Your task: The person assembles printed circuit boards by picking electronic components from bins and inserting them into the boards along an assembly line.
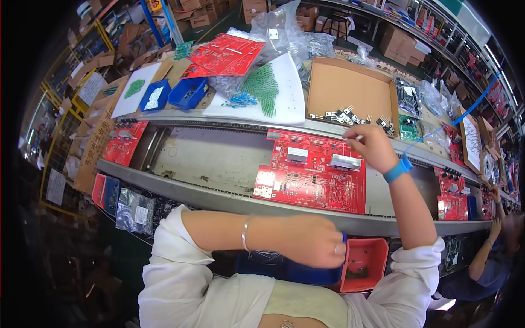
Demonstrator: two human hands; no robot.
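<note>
A large red circuit board with two silver heat sinks lies on the conveyor channel in front of me. My right hand, a blue band at its wrist, hovers over the board's far right edge with fingers pinched; anything between them is too small to make out. My left hand, with a bracelet and a ring, reaches across my body, fingers curled at the rim of a blue bin, right beside a red bin of small parts. What it holds is hidden.
A shallow cardboard tray with black transistors sits behind the board. White foam sheets with green components, blue bins and more red boards lie on the far shelf. Another red board is at left. A co-worker's arm works at right.
</note>
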